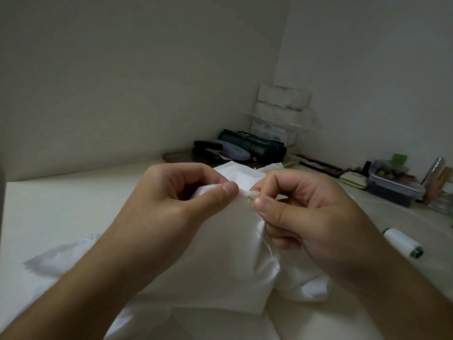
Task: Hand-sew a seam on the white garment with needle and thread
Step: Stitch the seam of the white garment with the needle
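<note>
The white garment [220, 261] lies bunched on the pale table, lifted at its upper edge by both hands. My left hand [176, 202] pinches a fold of the garment between thumb and curled fingers. Just to the right, my right hand [301, 212] pinches the needle [250, 198], a thin dark sliver at the cloth's edge, between thumb and forefinger. A fine white thread [272, 251] trails down from under my right hand across the fabric. Most of the needle is hidden by my fingers.
A white thread spool [403, 242] lies on the table at the right. Farther right stand a clear lidded box of small items [392, 185] and a small white-green case [354, 179]. Dark pouches and a stapler [242, 147] sit in the back corner under stacked white packs [282, 106].
</note>
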A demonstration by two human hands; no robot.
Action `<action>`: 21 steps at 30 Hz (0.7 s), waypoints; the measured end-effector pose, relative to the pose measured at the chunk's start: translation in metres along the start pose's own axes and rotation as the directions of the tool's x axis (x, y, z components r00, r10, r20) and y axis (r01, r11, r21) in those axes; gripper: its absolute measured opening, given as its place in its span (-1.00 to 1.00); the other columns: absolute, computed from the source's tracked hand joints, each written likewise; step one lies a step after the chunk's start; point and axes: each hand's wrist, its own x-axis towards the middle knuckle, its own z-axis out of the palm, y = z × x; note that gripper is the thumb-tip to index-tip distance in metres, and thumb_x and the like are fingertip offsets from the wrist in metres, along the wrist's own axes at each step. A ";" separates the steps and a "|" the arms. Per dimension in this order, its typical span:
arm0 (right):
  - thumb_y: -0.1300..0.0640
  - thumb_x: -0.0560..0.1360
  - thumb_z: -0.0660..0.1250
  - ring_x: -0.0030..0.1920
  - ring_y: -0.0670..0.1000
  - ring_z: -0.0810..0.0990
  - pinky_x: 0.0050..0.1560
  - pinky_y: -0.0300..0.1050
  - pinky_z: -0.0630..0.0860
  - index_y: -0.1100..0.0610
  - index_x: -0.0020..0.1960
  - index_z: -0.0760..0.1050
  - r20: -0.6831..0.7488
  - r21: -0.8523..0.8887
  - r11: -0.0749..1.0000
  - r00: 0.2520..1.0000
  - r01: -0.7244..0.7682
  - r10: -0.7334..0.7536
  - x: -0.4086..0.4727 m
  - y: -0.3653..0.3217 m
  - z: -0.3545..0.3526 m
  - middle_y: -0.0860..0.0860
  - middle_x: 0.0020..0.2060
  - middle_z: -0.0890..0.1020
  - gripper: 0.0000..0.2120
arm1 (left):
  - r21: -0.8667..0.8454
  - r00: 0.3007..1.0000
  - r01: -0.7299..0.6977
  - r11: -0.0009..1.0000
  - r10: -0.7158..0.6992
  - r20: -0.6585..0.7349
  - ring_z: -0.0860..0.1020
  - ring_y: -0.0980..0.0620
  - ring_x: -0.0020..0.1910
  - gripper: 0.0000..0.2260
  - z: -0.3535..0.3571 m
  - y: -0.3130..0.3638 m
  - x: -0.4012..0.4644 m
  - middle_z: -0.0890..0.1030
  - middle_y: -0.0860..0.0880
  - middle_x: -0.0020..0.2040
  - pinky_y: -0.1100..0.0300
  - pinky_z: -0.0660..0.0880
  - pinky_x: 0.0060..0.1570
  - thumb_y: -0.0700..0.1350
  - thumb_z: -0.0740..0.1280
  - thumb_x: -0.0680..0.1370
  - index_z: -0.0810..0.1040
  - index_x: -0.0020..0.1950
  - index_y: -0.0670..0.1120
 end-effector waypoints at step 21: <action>0.15 0.48 0.44 -0.41 0.30 0.26 -0.41 0.10 0.20 0.20 -0.22 0.55 0.014 -0.207 0.978 0.999 0.031 -0.029 0.001 -0.004 -0.003 0.51 -0.17 0.45 -0.84 | 0.081 0.998 -0.010 0.997 0.005 0.059 0.48 -0.06 -0.29 -0.73 -0.001 0.000 0.000 0.62 -0.30 -0.21 -0.04 0.38 -0.23 0.16 0.45 0.47 0.74 -0.07 -0.02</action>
